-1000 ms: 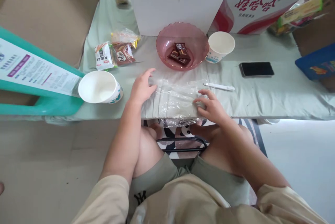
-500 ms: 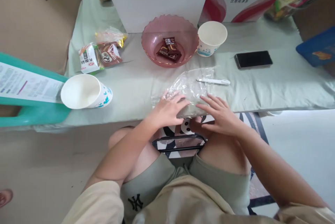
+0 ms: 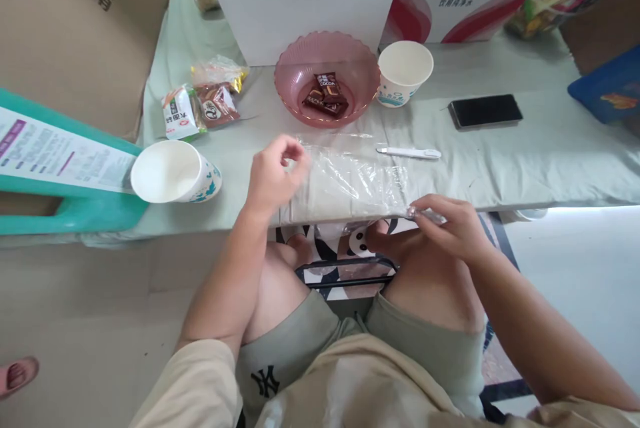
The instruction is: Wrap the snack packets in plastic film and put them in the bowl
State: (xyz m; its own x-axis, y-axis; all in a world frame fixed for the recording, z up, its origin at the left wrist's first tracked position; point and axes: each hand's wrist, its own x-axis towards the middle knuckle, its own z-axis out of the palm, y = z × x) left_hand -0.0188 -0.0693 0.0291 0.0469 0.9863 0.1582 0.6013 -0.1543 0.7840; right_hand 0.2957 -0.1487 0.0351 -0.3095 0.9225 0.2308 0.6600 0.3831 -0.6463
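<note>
A clear plastic bag (image 3: 350,178) lies spread across the front of the cloth-covered table, its near part hanging over the edge. My right hand (image 3: 450,223) pinches the bag's near right corner, where the film bunches between thumb and fingers. At the bag's left side is my left hand (image 3: 277,171), raised a little, its fingers curled into a pinch on the film; the fingertips are slightly blurred. Just beyond the bag, a white utility knife (image 3: 409,153) lies on the cloth. A pink scalloped bowl (image 3: 290,75) behind it holds several brown-wrapped snacks (image 3: 327,93).
Paper cups stand at the left (image 3: 167,171) and beside the bowl (image 3: 405,71). Packaged snacks (image 3: 200,105) sit at the back left, near a green plastic stool (image 3: 90,211). A black phone (image 3: 486,111) lies to the right. White boxes (image 3: 310,1) line the back.
My hands have moved apart from over the crumpled bag. The left went up and left, the right went right, both closing on the film. The bag now lies flatter and wider.
</note>
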